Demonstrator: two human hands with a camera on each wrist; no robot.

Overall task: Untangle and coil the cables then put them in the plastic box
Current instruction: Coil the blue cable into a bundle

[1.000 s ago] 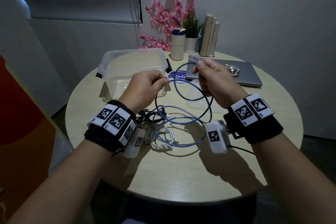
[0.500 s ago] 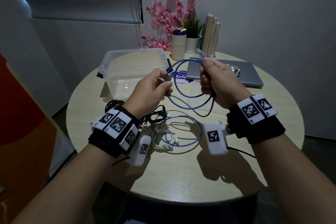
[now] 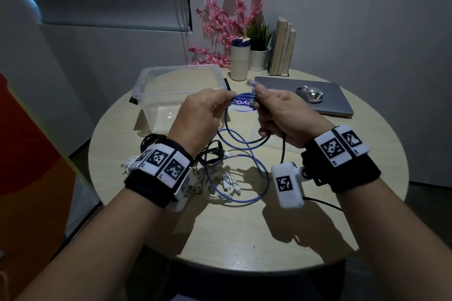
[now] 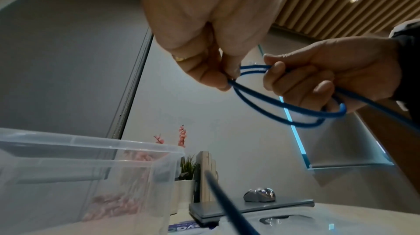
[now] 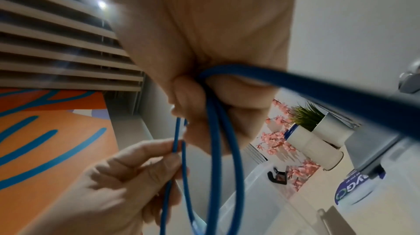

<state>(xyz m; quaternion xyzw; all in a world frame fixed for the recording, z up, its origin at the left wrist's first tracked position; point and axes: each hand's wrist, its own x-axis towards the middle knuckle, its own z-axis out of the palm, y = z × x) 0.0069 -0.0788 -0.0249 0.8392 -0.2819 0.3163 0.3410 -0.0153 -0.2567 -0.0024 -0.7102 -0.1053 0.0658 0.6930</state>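
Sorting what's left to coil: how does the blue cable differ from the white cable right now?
The blue cable is lifted, gripped by the left hand and right hand; the white cable lies untouched on the table. Blue forms wide loops; white is bunched small. Neither is in the plastic box.

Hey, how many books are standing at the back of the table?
3 pale upright books stand side by side at the table's far edge, right of the white plant pot and behind the closed grey laptop. More could be hidden behind them.
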